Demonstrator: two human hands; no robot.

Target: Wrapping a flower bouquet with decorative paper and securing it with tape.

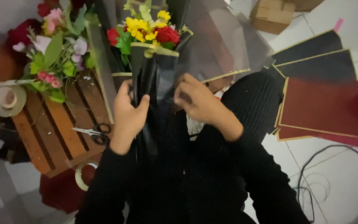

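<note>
White floor tiles (344, 182) fill the lower right of the frame, with dark red and black wrapping sheets (326, 105) fanned out at the right edge and a slatted wooden crate (50, 128) at the left. You hold a small bouquet (148, 31) at upper centre, its yellow and red blooms rising out of a black wrap (156, 72) edged with a gold line. Your left hand (127, 116) is clamped around the wrap's lower part, thumb across the front; your right hand (197, 101) pinches the wrap's right side, fingers closed on the sheet. Expect the bundle to be light and the wrap to be thin, glossy and probably slippery, creasing easily, so the safest hold looks to be low on the gathered neck, where the left grip sits, well away from the soft flower heads. On the crate lie scissors (94, 132) with black handles, a second, larger bunch of flowers (52, 49) in pink, red and green, and a roll of tape (9, 99) just off its upper left corner. Another tape roll (81, 176) rests at the crate's lower edge.
</note>
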